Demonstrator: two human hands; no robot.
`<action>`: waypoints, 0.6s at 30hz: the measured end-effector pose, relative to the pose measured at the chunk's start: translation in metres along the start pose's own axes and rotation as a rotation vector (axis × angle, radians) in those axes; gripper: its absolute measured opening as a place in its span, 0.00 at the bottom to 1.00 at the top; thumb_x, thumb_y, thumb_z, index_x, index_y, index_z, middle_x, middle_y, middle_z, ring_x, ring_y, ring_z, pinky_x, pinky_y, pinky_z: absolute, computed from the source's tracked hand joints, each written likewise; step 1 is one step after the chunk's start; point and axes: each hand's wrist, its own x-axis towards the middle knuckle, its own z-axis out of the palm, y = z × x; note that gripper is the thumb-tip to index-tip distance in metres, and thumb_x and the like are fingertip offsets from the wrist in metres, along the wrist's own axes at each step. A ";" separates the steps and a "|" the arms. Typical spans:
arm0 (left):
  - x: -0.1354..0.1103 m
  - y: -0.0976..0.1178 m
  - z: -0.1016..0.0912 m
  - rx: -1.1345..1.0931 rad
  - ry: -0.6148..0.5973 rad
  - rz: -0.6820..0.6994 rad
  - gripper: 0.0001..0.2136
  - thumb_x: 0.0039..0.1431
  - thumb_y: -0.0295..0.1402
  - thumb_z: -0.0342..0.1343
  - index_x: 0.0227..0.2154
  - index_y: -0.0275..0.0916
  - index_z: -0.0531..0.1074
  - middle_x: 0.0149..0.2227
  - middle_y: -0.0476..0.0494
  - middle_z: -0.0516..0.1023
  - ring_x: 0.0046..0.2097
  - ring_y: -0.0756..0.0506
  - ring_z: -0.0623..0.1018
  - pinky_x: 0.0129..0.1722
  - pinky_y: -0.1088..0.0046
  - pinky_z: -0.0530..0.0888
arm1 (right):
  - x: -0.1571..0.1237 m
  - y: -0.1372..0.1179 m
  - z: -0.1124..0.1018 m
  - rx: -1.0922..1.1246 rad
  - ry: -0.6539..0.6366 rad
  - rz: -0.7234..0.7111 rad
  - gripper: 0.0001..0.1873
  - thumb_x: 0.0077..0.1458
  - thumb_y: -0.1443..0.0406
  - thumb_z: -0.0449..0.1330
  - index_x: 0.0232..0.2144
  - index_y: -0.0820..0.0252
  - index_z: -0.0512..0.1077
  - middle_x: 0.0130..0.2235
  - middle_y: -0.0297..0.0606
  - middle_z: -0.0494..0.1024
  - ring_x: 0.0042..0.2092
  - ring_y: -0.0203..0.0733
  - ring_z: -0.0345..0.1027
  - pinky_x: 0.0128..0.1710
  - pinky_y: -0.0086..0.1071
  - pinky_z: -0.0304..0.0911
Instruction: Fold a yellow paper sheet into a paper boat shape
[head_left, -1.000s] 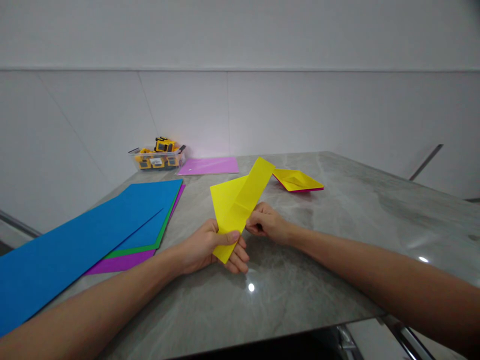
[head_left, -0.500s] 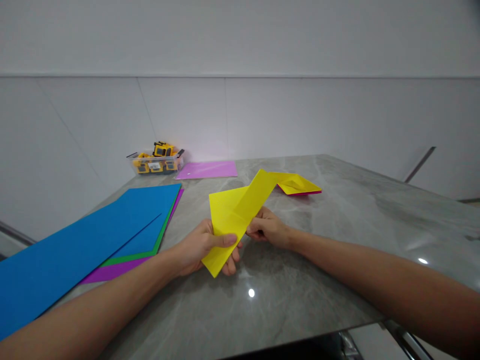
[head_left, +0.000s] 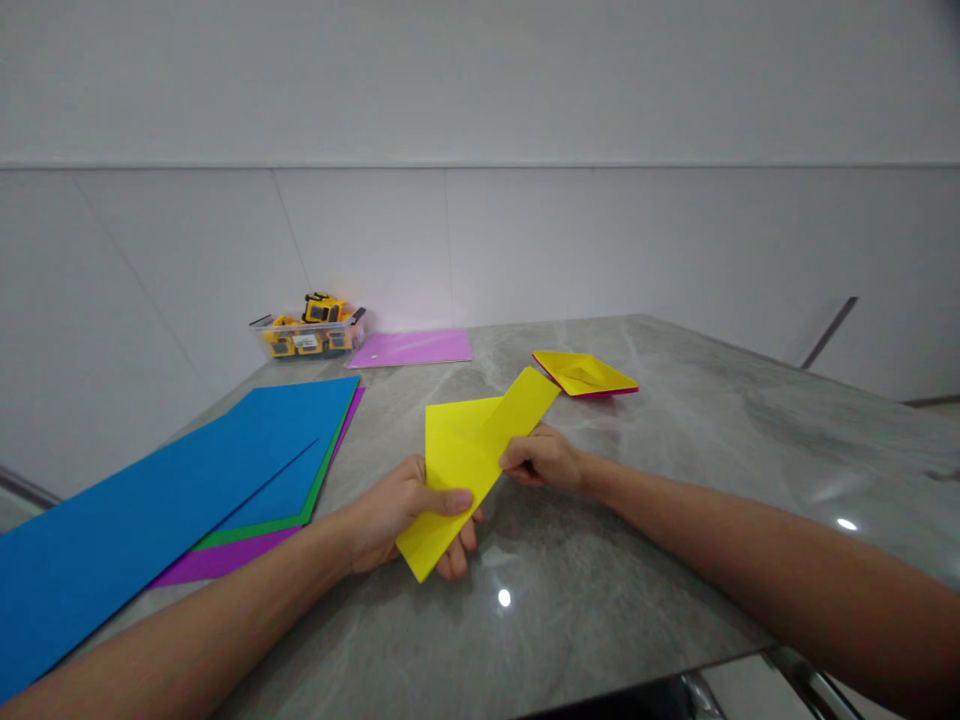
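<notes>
A folded sheet of yellow paper (head_left: 457, 450) is held up over the grey table, with a narrow strip angling to the upper right. My left hand (head_left: 416, 515) grips its lower left part, thumb on the front and fingers behind. My right hand (head_left: 541, 458) pinches the right edge of the strip between thumb and curled fingers. Just beyond lies a folded yellow paper piece (head_left: 585, 374) with a red or pink underside, resting on the table. The backs of the folds in my hands are hidden.
Large blue sheets (head_left: 187, 460) lie at the left, over a green sheet (head_left: 330, 470) and a purple sheet (head_left: 225, 560). A pink sheet (head_left: 412, 348) and a clear bin (head_left: 307, 340) of yellow toy vehicles stand by the wall. The marbled table (head_left: 675, 600) ends near me at a front edge.
My right thumb has come round to the front of the strip's edge. The held paper sits slightly lower in view, and its strip no longer overlaps the other yellow piece as much.
</notes>
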 end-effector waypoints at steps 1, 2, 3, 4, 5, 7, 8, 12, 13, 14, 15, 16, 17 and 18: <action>0.000 0.001 0.000 -0.001 -0.001 0.000 0.09 0.52 0.33 0.60 0.30 0.30 0.74 0.23 0.41 0.78 0.21 0.47 0.78 0.20 0.76 0.74 | 0.001 -0.001 -0.001 0.003 0.000 0.006 0.15 0.39 0.63 0.54 0.08 0.59 0.55 0.10 0.26 0.53 0.13 0.27 0.42 0.12 0.26 0.37; 0.000 0.002 0.000 -0.001 -0.001 0.000 0.09 0.52 0.33 0.60 0.30 0.30 0.74 0.24 0.41 0.78 0.21 0.47 0.78 0.20 0.76 0.74 | 0.001 -0.002 -0.002 0.005 0.002 0.010 0.15 0.38 0.63 0.55 0.08 0.59 0.55 0.10 0.26 0.53 0.13 0.27 0.42 0.12 0.26 0.36; -0.001 0.002 0.000 -0.003 -0.001 -0.002 0.09 0.53 0.33 0.61 0.30 0.30 0.74 0.24 0.41 0.78 0.21 0.47 0.78 0.20 0.76 0.74 | 0.002 -0.003 -0.004 0.005 0.004 0.013 0.16 0.38 0.63 0.55 0.08 0.59 0.55 0.09 0.26 0.53 0.13 0.27 0.42 0.12 0.26 0.36; -0.001 0.003 0.000 -0.005 -0.002 -0.005 0.09 0.53 0.33 0.61 0.30 0.30 0.74 0.24 0.41 0.78 0.21 0.47 0.78 0.20 0.75 0.75 | 0.002 -0.004 -0.005 0.005 0.009 0.014 0.17 0.38 0.62 0.56 0.07 0.59 0.54 0.09 0.26 0.53 0.13 0.27 0.42 0.13 0.26 0.36; -0.001 0.003 0.000 -0.007 0.000 -0.008 0.09 0.53 0.33 0.61 0.30 0.29 0.74 0.23 0.41 0.78 0.21 0.47 0.78 0.20 0.75 0.75 | 0.003 -0.005 -0.008 0.005 0.018 0.012 0.18 0.38 0.62 0.57 0.07 0.59 0.54 0.09 0.26 0.53 0.13 0.27 0.42 0.13 0.26 0.36; -0.002 0.004 0.000 -0.010 0.009 -0.014 0.09 0.53 0.33 0.61 0.30 0.29 0.74 0.23 0.41 0.78 0.20 0.47 0.78 0.19 0.76 0.75 | 0.004 -0.006 -0.013 0.007 0.047 0.000 0.20 0.39 0.61 0.59 0.07 0.59 0.54 0.09 0.26 0.52 0.13 0.27 0.42 0.13 0.27 0.35; -0.003 0.004 0.000 -0.009 0.015 -0.015 0.09 0.52 0.33 0.61 0.29 0.29 0.74 0.23 0.41 0.78 0.20 0.47 0.77 0.19 0.76 0.74 | 0.004 -0.006 -0.016 0.009 0.067 -0.010 0.21 0.39 0.61 0.59 0.07 0.59 0.54 0.09 0.26 0.52 0.13 0.26 0.41 0.14 0.27 0.35; -0.003 0.005 -0.003 0.001 0.036 -0.010 0.09 0.53 0.33 0.61 0.29 0.30 0.74 0.23 0.41 0.78 0.20 0.48 0.77 0.19 0.77 0.74 | 0.006 -0.009 -0.029 0.029 0.168 -0.082 0.23 0.41 0.60 0.61 0.08 0.59 0.54 0.09 0.25 0.51 0.13 0.26 0.40 0.15 0.27 0.33; -0.003 0.005 -0.004 0.000 0.044 -0.007 0.09 0.53 0.33 0.61 0.29 0.29 0.74 0.23 0.41 0.78 0.20 0.48 0.77 0.19 0.77 0.74 | 0.007 -0.011 -0.033 0.036 0.195 -0.103 0.24 0.41 0.59 0.61 0.07 0.59 0.53 0.09 0.25 0.50 0.13 0.26 0.39 0.15 0.27 0.33; -0.003 0.005 -0.005 -0.002 0.054 -0.004 0.09 0.52 0.33 0.61 0.29 0.29 0.74 0.23 0.41 0.78 0.20 0.48 0.77 0.19 0.77 0.74 | 0.008 -0.013 -0.038 0.042 0.224 -0.124 0.25 0.43 0.58 0.61 0.07 0.58 0.53 0.09 0.25 0.50 0.13 0.26 0.39 0.16 0.28 0.33; -0.003 0.004 -0.006 -0.005 0.062 -0.003 0.09 0.52 0.33 0.61 0.29 0.29 0.74 0.23 0.41 0.78 0.20 0.48 0.77 0.19 0.77 0.74 | 0.009 -0.014 -0.042 0.049 0.257 -0.144 0.26 0.44 0.56 0.60 0.08 0.58 0.52 0.09 0.25 0.49 0.13 0.27 0.39 0.16 0.28 0.33; -0.002 0.003 -0.006 -0.007 0.066 -0.004 0.10 0.52 0.34 0.61 0.29 0.29 0.74 0.23 0.41 0.78 0.21 0.48 0.77 0.19 0.77 0.74 | 0.010 -0.016 -0.047 0.058 0.295 -0.166 0.27 0.46 0.54 0.59 0.09 0.57 0.51 0.09 0.25 0.48 0.14 0.27 0.38 0.16 0.28 0.33; -0.002 0.002 -0.007 -0.013 0.065 -0.007 0.10 0.51 0.34 0.62 0.29 0.29 0.74 0.23 0.41 0.78 0.21 0.47 0.77 0.19 0.76 0.74 | 0.011 -0.017 -0.052 0.067 0.335 -0.188 0.27 0.48 0.52 0.57 0.10 0.57 0.49 0.10 0.24 0.46 0.14 0.27 0.36 0.16 0.28 0.34; -0.001 0.001 -0.007 -0.021 0.062 -0.008 0.10 0.51 0.34 0.62 0.29 0.29 0.74 0.24 0.41 0.78 0.21 0.47 0.77 0.19 0.76 0.74 | 0.012 -0.018 -0.057 0.075 0.373 -0.208 0.28 0.50 0.49 0.55 0.12 0.56 0.48 0.10 0.24 0.45 0.14 0.27 0.35 0.16 0.28 0.34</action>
